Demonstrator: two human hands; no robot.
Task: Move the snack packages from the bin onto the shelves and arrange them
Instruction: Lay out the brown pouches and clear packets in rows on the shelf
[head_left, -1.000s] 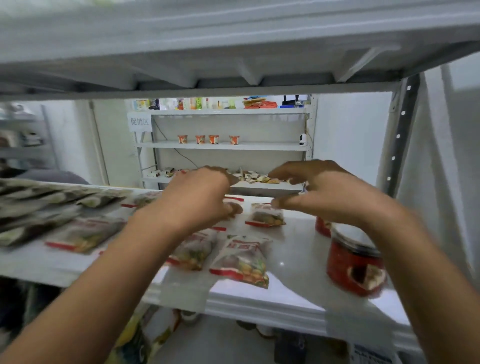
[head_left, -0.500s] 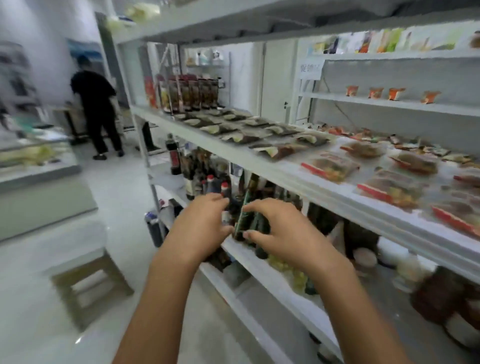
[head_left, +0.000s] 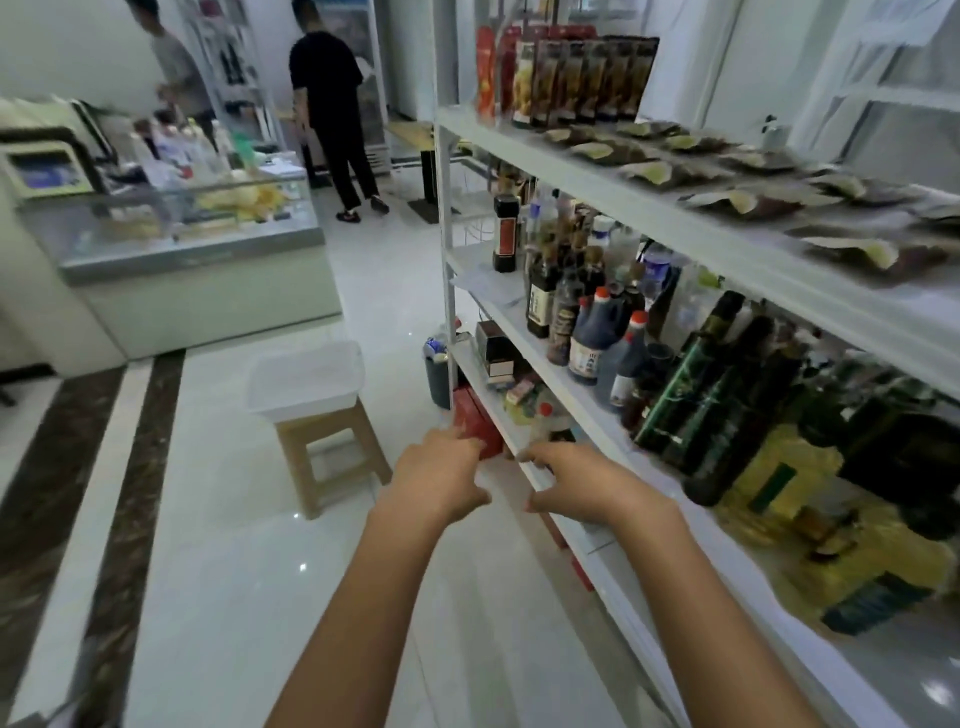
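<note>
1. Head view: the bin sits on a stool, long side across our view; content unclear.
2. Our left hand and right hand, apart and empty, are right of the bin; the left is nearer.
3. Snack packages lie on the shelf above-right of the bin.

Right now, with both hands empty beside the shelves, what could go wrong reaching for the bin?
The white plastic bin overhangs its small wooden stool; a one-sided pull might tip it. The dark sauce bottles crowd the shelf edge above your right hand; a swinging arm could knock one off.
</note>
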